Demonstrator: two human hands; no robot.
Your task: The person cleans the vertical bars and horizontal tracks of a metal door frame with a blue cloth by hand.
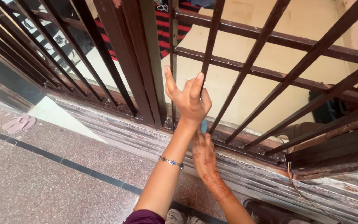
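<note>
A rusty brown iron gate (237, 66) of slanted bars and flat cross rails fills the upper frame, standing on a worn stone sill (146, 132); speckled granite floor (42, 182) with a dark inlaid strip lies at lower left, a pink slipper (18, 123) at far left. At centre the left hand (188, 97), bracelet on its wrist, is raised against a bar (209, 45), fingers (195, 85) spread and released, grasping nothing. Just below it the right hand (204, 155), patterned with henna, presses a small blue object (204, 125) to the bar's foot; its grip is largely hidden. Judged good practice: steady the bar above while working the lower end with short, firm strokes.
</note>
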